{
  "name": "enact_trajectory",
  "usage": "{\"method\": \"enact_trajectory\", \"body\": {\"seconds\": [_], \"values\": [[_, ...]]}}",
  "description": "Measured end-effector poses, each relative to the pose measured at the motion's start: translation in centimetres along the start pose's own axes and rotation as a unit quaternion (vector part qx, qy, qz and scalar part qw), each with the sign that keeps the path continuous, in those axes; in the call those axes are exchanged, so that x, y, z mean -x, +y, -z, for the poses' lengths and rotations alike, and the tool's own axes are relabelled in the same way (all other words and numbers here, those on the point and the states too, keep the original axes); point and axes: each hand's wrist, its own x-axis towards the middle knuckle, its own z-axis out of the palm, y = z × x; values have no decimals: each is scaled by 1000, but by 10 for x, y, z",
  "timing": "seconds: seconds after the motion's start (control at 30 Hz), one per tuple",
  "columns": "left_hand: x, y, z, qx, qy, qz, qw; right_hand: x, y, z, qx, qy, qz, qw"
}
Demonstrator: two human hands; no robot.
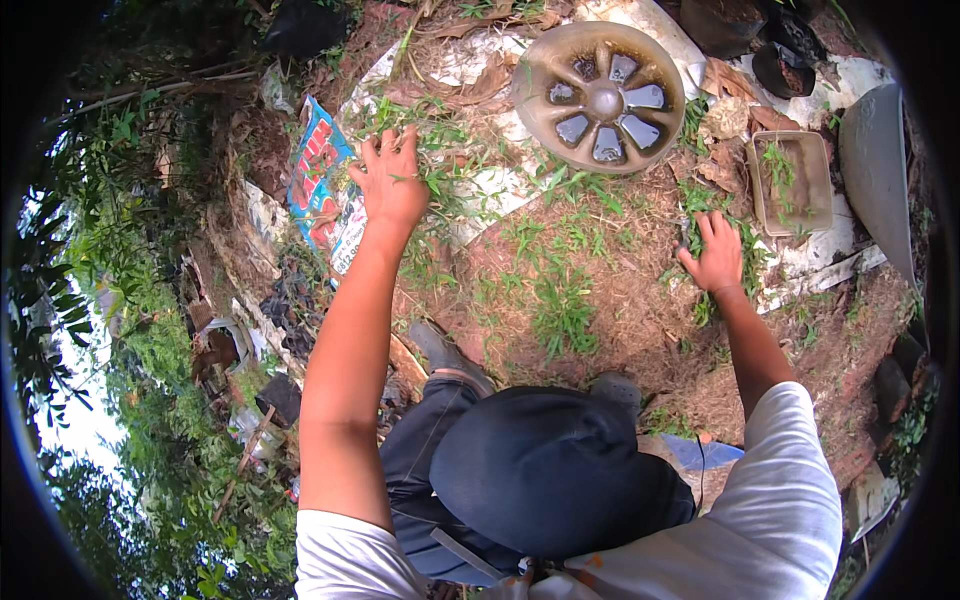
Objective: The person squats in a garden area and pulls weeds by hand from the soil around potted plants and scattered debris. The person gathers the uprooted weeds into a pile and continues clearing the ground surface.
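My left hand [394, 180], fingers spread, reaches to loose green weeds [450, 154] lying partly over white sheeting [499, 196]. Just left of it is a torn blue and red printed banner [319, 169] that bears writing. My right hand [716, 253] is low over a patch of grass [701, 199]; what lies under its palm is hidden. Close to those fingers, a thin greyish thing is too small to make out. More cut or pulled weeds [564, 315] lie on the brown soil between both hands.
A round spoked wheel cover [604, 101] holds dark water in its openings. Right of it is a rectangular plastic tub [791, 184] with some grass inside. A curved grey panel [877, 172] stands at the far right. Dense shrubs [150, 375] border the left side. My shoes [450, 356] rest on the soil.
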Motion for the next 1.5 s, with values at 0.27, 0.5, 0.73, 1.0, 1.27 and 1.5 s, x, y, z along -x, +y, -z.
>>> {"method": "enact_trajectory", "body": {"seconds": [0.27,0.5,0.73,1.0,1.27,1.5], "values": [[83,82,-34,73,4,-64,995,-1,-2,0,13,15,15,1000],[189,120,-120,209,-224,-329,893,-4,-2,-2,24,9,18,1000],[194,70,-150,195,-210,-265,921,0,2,-14,60,7,14,998],[223,107,-179,240,-131,-216,937,1,-4,-18,87,46,48,994],[225,138,-184,344,-111,-119,925,4,-5,-18,110,52,45,992],[233,143,-203,313,-25,-132,940,8,-22,-23,119,33,-13,992]]}}
